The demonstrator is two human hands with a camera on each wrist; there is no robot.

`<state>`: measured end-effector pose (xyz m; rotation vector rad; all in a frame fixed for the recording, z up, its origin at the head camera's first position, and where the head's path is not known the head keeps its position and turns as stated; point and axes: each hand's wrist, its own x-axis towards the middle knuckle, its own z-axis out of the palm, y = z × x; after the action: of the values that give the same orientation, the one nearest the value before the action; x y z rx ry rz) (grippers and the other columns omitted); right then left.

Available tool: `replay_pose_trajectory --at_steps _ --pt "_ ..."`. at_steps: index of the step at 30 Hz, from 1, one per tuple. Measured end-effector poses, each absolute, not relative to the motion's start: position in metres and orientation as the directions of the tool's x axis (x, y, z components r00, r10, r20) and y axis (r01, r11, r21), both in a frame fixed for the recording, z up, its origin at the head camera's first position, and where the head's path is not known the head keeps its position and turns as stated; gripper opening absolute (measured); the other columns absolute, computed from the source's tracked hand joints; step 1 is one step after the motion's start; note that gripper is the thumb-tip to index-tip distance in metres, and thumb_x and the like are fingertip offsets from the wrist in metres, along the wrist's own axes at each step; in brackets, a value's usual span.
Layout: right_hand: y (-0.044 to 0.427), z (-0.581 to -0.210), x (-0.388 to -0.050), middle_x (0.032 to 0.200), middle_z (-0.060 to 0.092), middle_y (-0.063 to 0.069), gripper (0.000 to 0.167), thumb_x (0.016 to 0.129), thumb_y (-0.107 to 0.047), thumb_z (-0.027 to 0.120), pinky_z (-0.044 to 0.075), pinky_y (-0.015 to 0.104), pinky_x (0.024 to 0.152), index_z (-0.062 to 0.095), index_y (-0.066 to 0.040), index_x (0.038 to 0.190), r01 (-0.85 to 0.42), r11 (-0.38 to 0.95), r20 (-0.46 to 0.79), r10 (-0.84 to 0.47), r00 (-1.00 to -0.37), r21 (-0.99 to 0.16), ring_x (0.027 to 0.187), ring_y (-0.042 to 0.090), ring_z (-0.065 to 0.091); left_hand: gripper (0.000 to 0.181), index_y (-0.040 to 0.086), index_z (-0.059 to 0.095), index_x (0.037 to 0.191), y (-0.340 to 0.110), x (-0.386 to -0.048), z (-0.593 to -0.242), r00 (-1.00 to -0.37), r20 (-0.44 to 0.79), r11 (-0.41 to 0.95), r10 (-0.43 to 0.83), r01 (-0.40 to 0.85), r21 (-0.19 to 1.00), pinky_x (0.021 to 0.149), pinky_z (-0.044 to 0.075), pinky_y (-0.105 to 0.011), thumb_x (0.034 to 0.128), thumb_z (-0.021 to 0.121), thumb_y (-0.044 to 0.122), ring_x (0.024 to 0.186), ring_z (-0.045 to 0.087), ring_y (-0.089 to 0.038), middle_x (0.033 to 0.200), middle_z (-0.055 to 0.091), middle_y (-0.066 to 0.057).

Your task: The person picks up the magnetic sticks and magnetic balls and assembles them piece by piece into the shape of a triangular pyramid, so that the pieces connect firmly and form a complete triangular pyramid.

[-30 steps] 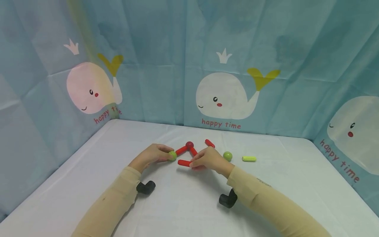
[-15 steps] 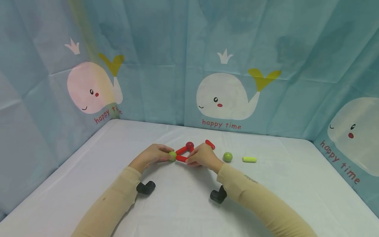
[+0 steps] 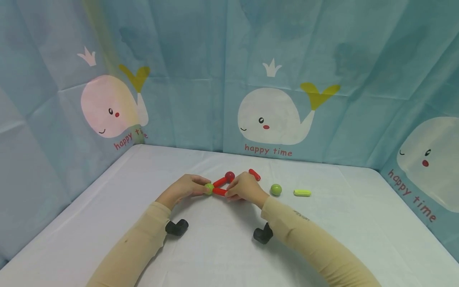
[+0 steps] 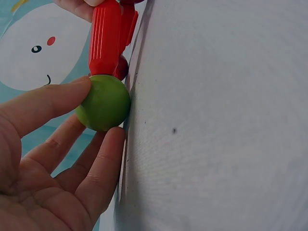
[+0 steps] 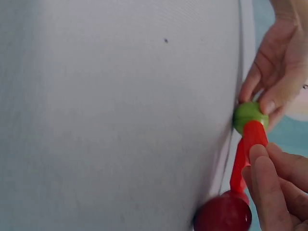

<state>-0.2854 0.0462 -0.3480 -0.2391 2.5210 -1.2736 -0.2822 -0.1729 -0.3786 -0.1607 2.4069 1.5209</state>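
My left hand (image 3: 185,190) pinches a green ball (image 3: 209,189) between thumb and fingers; the left wrist view shows that ball (image 4: 104,103) up close. My right hand (image 3: 247,189) holds a red stick (image 3: 219,192) whose far end touches the green ball. Another red stick (image 3: 220,182) runs from the green ball to a dark red ball (image 3: 230,176) behind. In the right wrist view a larger-looking dark red ball (image 5: 223,214) lies near the right fingers, which grip the red stick (image 5: 254,134). A further red stick beside the right hand is mostly hidden.
On the white table (image 3: 215,247), a loose red stick (image 3: 254,174) lies just behind my right hand. To its right are a second green ball (image 3: 276,189) and a yellow-green stick (image 3: 302,193). A blue curtain (image 3: 193,111) with whale prints stands behind.
My right hand has moved left and slightly back, bringing the red stick from in front of the green ball to touch it. My left hand has stayed on the ball.
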Motion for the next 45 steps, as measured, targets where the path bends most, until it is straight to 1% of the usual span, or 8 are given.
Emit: replay_pose_trajectory --at_steps 3,8,11,18,23,31,41,45 --pt "0.054 -0.347 -0.288 0.087 0.076 0.008 0.014 0.085 -0.012 0.078 0.06 0.027 0.075 0.078 -0.003 0.096 -0.008 0.59 -0.177 -0.254 -0.951 -0.807 0.074 0.016 0.074 0.038 0.013 0.071 0.121 -0.172 -0.283 -0.379 -0.952 -0.301 0.45 0.052 -0.247 0.858 0.101 0.051 -0.037 0.0846 0.077 0.02 0.109 0.062 -0.021 0.126 0.066 -0.009" --pt "0.069 -0.346 -0.295 0.099 0.073 0.003 0.018 0.084 -0.02 0.079 0.059 0.03 0.078 0.079 -0.012 0.1 -0.021 0.654 -0.133 -0.186 -0.974 -0.756 0.088 0.018 0.066 0.037 0.014 0.071 0.119 -0.172 -0.284 -0.38 -0.954 -0.297 0.473 0.028 -0.249 0.845 0.099 0.052 -0.036 0.0836 0.078 0.021 0.11 0.06 -0.022 0.125 0.066 -0.008" --pt "0.078 -0.347 -0.297 0.103 0.072 0.003 0.022 0.084 -0.022 0.079 0.058 0.031 0.08 0.078 -0.014 0.104 -0.007 0.666 -0.143 -0.169 -0.975 -0.746 0.093 0.02 0.064 0.037 0.014 0.072 0.119 -0.172 -0.283 -0.379 -0.955 -0.297 0.474 0.025 -0.25 0.844 0.099 0.052 -0.036 0.0831 0.079 0.021 0.109 0.061 -0.022 0.125 0.066 -0.008" --pt "0.087 -0.349 -0.294 0.097 0.075 0.003 0.028 0.085 -0.018 0.079 0.057 0.029 0.079 0.076 -0.01 0.111 0.011 0.679 -0.23 -0.234 -0.945 -0.734 0.077 0.016 0.068 0.036 0.014 0.072 0.117 -0.171 -0.283 -0.379 -0.959 -0.283 0.474 0.028 -0.236 0.848 0.096 0.055 -0.033 0.0822 0.079 0.019 0.105 0.064 -0.019 0.122 0.068 -0.008" --pt "0.087 -0.35 -0.291 0.091 0.076 0.003 0.024 0.084 -0.016 0.079 0.058 0.028 0.075 0.077 -0.01 0.107 0.0 0.685 -0.234 -0.249 -0.94 -0.729 0.071 0.018 0.069 0.035 0.013 0.072 0.116 -0.17 -0.282 -0.379 -0.962 -0.27 0.485 0.034 -0.221 0.846 0.095 0.055 -0.033 0.0821 0.08 0.019 0.106 0.062 -0.02 0.121 0.067 -0.008" --pt "0.082 -0.351 -0.29 0.088 0.075 0.0 0.021 0.082 -0.021 0.082 0.055 0.025 0.072 0.079 -0.014 0.102 -0.004 0.717 -0.227 -0.226 -0.948 -0.697 0.075 0.016 0.064 0.032 0.012 0.072 0.112 -0.166 -0.28 -0.377 -0.963 -0.264 0.49 0.055 -0.204 0.848 0.091 0.057 -0.031 0.0816 0.08 0.018 0.099 0.064 -0.018 0.118 0.068 -0.008" --pt "0.081 -0.354 -0.291 0.085 0.075 -0.001 0.021 0.081 -0.022 0.083 0.053 0.024 0.07 0.08 -0.014 0.1 -0.01 0.707 -0.215 -0.229 -0.949 -0.707 0.075 0.016 0.064 0.03 0.013 0.072 0.109 -0.161 -0.278 -0.376 -0.963 -0.266 0.51 0.053 -0.202 0.836 0.088 0.056 -0.03 0.0812 0.08 0.019 0.095 0.064 -0.017 0.116 0.067 -0.006" --pt "0.081 -0.356 -0.289 0.086 0.075 -0.001 0.022 0.081 -0.022 0.083 0.054 0.025 0.071 0.079 -0.013 0.101 0.005 0.698 -0.218 -0.218 -0.951 -0.716 0.076 0.017 0.064 0.03 0.013 0.071 0.11 -0.16 -0.279 -0.378 -0.963 -0.265 0.516 0.051 -0.202 0.832 0.09 0.056 -0.032 0.0818 0.08 0.02 0.094 0.065 -0.016 0.117 0.067 -0.007"
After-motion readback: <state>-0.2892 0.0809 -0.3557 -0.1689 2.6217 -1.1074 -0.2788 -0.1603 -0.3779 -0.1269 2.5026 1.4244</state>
